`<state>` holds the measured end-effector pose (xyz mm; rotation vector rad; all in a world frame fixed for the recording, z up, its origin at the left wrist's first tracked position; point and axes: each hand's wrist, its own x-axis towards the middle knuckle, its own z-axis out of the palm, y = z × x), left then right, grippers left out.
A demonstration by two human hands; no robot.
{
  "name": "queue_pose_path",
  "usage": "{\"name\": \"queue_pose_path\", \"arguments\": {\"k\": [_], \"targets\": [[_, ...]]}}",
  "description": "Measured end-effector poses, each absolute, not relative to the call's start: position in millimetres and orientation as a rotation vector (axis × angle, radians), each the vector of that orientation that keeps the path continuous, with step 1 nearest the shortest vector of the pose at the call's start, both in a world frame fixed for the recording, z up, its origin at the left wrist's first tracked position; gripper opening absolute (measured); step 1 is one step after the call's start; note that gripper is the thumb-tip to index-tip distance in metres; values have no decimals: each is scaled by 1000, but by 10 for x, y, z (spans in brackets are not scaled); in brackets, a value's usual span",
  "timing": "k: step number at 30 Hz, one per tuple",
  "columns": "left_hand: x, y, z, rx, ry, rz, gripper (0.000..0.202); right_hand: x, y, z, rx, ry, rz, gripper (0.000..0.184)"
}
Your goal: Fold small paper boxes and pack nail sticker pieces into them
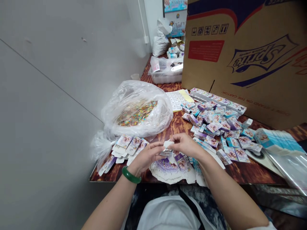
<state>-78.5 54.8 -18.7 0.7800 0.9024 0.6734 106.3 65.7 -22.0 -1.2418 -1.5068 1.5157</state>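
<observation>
Both my hands meet over the front of the table around one small white carton [168, 144], whose end flap stands up. My left hand [150, 154] pinches the carton's body from the left. From the right, the fingers of my right hand [183, 143] are closed at its flap end. Below my hands lie fanned stacks of flat, unfolded cartons [165, 171] with purple and blue print. More flat cartons [127, 145] sit just left of my left hand. To the right of my right hand is a heap of folded small boxes [213, 123].
An open clear plastic bag [110, 108] of shiny multicoloured bits stands beyond my hands. A big cardboard box [240, 60] stands at the right, a grey wall [59, 95] at the left. Clear sleeves [287, 166] lie front right. A plastic tub [165, 76] is farther back.
</observation>
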Motion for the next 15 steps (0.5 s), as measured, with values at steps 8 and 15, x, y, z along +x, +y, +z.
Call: {"name": "queue_pose_path", "arguments": {"k": [8,15], "targets": [[-681,536,-173,741,984,826,27,1071,642,-227,-998,-988,1852,33],[-661,570,-213,767,1111,781,35,936,606,-355,-1098,-1279,1239,12]]}}
